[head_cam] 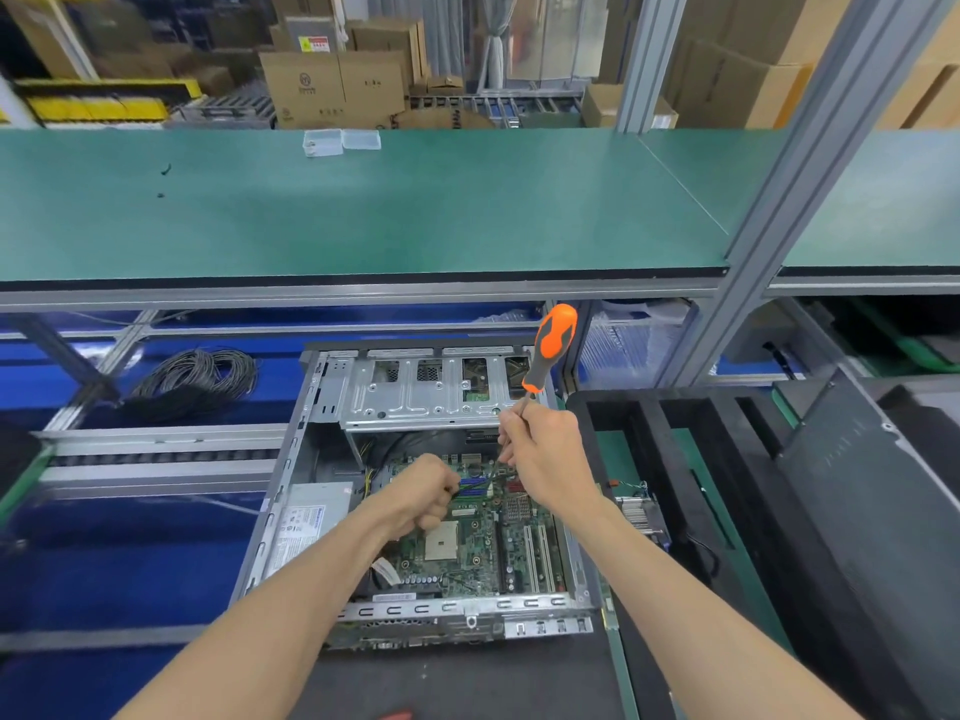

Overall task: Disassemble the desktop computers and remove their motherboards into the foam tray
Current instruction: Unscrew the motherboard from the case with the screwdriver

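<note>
An open desktop computer case (311,407) lies in front of me with its green motherboard (483,553) still inside. My right hand (545,454) grips the shaft of a screwdriver with an orange and grey handle (550,345), which points down at the board's far end. My left hand (421,496) is curled over the board near the blue memory slots (475,485); whether it pinches something there is unclear. A black foam tray (665,439) with long slots stands just right of the case.
A silver drive cage (415,392) spans the case's far end and a power supply (306,517) fills its left side. A coil of black cable (197,376) lies at left. A green shelf (363,210) overhangs the bench, with an aluminium post (753,252) at right.
</note>
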`<state>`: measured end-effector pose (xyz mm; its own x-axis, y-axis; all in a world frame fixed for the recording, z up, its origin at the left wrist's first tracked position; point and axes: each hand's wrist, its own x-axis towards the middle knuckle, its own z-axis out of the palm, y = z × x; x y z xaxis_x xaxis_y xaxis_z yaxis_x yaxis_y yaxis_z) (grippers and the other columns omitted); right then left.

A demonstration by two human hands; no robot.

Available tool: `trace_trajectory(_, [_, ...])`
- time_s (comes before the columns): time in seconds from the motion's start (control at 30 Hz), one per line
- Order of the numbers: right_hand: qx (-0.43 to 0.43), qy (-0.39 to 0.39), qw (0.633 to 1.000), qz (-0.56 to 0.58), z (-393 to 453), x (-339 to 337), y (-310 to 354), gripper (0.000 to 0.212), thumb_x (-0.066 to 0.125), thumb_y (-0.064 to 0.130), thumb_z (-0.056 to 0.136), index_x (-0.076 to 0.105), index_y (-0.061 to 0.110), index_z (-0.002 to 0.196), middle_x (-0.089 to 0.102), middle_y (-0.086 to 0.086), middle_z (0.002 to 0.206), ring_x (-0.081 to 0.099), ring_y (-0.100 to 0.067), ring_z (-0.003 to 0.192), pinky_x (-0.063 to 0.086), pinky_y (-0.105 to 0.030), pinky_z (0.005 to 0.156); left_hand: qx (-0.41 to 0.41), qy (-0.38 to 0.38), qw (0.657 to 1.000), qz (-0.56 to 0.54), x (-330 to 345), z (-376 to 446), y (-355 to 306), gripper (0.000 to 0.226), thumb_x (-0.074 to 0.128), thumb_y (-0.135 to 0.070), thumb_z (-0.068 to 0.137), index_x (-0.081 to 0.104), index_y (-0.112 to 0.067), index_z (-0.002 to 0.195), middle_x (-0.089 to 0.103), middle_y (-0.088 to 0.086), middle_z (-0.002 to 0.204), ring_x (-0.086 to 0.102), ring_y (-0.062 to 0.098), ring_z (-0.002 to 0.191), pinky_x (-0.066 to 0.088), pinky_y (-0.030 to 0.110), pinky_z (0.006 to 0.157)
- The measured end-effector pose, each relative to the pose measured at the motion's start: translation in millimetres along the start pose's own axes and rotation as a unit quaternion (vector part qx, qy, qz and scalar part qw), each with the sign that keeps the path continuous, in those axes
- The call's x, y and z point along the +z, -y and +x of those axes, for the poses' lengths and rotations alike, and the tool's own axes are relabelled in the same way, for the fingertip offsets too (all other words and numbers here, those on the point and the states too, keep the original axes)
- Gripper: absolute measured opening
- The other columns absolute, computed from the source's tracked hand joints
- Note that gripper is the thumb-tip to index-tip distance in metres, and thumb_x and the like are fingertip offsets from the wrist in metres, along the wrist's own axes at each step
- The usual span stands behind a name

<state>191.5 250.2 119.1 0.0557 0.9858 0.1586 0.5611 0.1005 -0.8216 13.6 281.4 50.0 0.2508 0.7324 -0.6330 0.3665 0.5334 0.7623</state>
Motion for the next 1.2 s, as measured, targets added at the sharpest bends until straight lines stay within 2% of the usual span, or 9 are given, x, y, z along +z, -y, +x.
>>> trace_trajectory(0.1, [-0.004, -0.001, 1.000, 0.000, -1.1, 1.1, 2.2, 0.035, 0.049, 0.022, 0.104, 0.058, 0.009, 0.073, 0.064, -0.003, 0.061, 0.063, -0.015, 0.054, 0.055, -0.045, 0.063, -0.009, 0.026, 0.986, -0.163, 1.6, -6.1, -2.7, 0.028, 0.035, -0.001, 0.094, 0.036, -0.018, 0.072, 0.019, -0.007, 0.053, 0.012, 0.007, 0.039, 0.014, 0.017, 0.030])
trace_trajectory(0.3, [-0.009, -0.002, 1.000, 0.005, -1.4, 1.7, 3.7, 0.035, 0.048, 0.021, 0.104, 0.059, 0.009, 0.074, 0.065, -0.002, 0.062, 0.065, -0.013, 0.054, 0.056, -0.045, 0.066, 0.006, 0.031, 0.946, -0.322, 2.9, -14.4, -2.7, 0.032, 0.035, -0.001, 0.094, 0.041, -0.016, 0.067, 0.019, -0.008, 0.053, 0.012, 0.003, 0.037, 0.011, 0.016, 0.028])
trace_trajectory(0.47, [-0.025, -0.056, 0.997, 0.055, 3.1, -1.6, 13.4, 0.036, 0.050, 0.015, 0.102, 0.060, 0.009, 0.068, 0.064, 0.000, 0.057, 0.064, -0.011, 0.050, 0.057, -0.046, 0.065, 0.042, 0.125, 0.851, -0.508, -5.2, -16.8, 0.5, 0.019, 0.037, -0.004, 0.086, 0.037, -0.016, 0.071, 0.016, -0.009, 0.059, 0.008, 0.004, 0.044, 0.012, 0.017, 0.028])
trace_trajectory(0.57, [-0.037, -0.063, 0.995, 0.060, 7.2, -4.5, 19.9, 0.037, 0.050, 0.017, 0.103, 0.060, 0.010, 0.068, 0.063, 0.000, 0.055, 0.064, -0.012, 0.049, 0.057, -0.044, 0.063, 0.063, 0.163, 0.822, -0.543, -5.8, -14.1, 3.5, 0.020, 0.031, -0.010, 0.085, 0.030, -0.019, 0.067, 0.015, -0.008, 0.058, 0.006, 0.005, 0.045, 0.008, 0.019, 0.033])
trace_trajectory(0.73, [-0.043, -0.055, 0.996, 0.050, 7.4, -5.5, 21.8, 0.037, 0.049, 0.018, 0.103, 0.059, 0.010, 0.069, 0.062, 0.000, 0.057, 0.064, -0.012, 0.050, 0.057, -0.043, 0.062, 0.080, 0.153, 0.844, -0.507, -4.5, -16.6, -2.9, 0.025, 0.033, -0.018, 0.084, 0.027, -0.021, 0.060, 0.016, -0.007, 0.053, 0.007, 0.007, 0.043, 0.010, 0.015, 0.034])
trace_trajectory(0.9, [-0.038, -0.051, 0.997, 0.049, 6.4, -3.4, 19.7, 0.036, 0.049, 0.016, 0.103, 0.061, 0.007, 0.070, 0.064, -0.002, 0.057, 0.063, -0.012, 0.050, 0.057, -0.045, 0.064, 0.094, 0.032, 0.863, -0.496, -8.5, -19.5, -18.4, 0.047, 0.041, -0.021, 0.095, 0.024, -0.026, 0.051, 0.016, -0.008, 0.047, 0.005, 0.009, 0.042, 0.010, 0.013, 0.034])
trace_trajectory(0.97, [-0.033, -0.049, 0.997, 0.054, 7.4, -1.5, 19.9, 0.037, 0.049, 0.017, 0.104, 0.062, 0.006, 0.071, 0.065, -0.002, 0.057, 0.064, -0.011, 0.050, 0.057, -0.045, 0.065, 0.108, 0.004, 0.882, -0.458, -15.4, -20.2, -23.1, 0.048, 0.041, -0.020, 0.097, 0.024, -0.026, 0.052, 0.017, -0.007, 0.046, 0.007, 0.009, 0.040, 0.012, 0.014, 0.033])
trace_trajectory(1.1, [-0.030, -0.039, 0.996, 0.075, 10.6, 7.7, 22.0, 0.035, 0.049, 0.018, 0.103, 0.062, 0.007, 0.073, 0.066, 0.000, 0.056, 0.065, -0.009, 0.051, 0.058, -0.045, 0.067, 0.145, -0.045, 0.949, -0.275, -34.2, -23.5, -30.6, 0.044, 0.049, -0.019, 0.095, 0.037, -0.021, 0.053, 0.022, -0.006, 0.047, 0.015, 0.010, 0.038, 0.015, 0.018, 0.036])
trace_trajectory(1.2, [-0.034, -0.024, 0.995, 0.093, 13.8, 20.4, 24.6, 0.032, 0.050, 0.016, 0.103, 0.061, 0.009, 0.074, 0.066, -0.002, 0.058, 0.067, -0.012, 0.053, 0.058, -0.047, 0.067, 0.196, -0.102, 0.975, -0.016, -49.1, -27.4, -33.9, 0.037, 0.063, -0.025, 0.089, 0.061, -0.017, 0.054, 0.041, -0.007, 0.046, 0.029, 0.012, 0.038, 0.025, 0.020, 0.037])
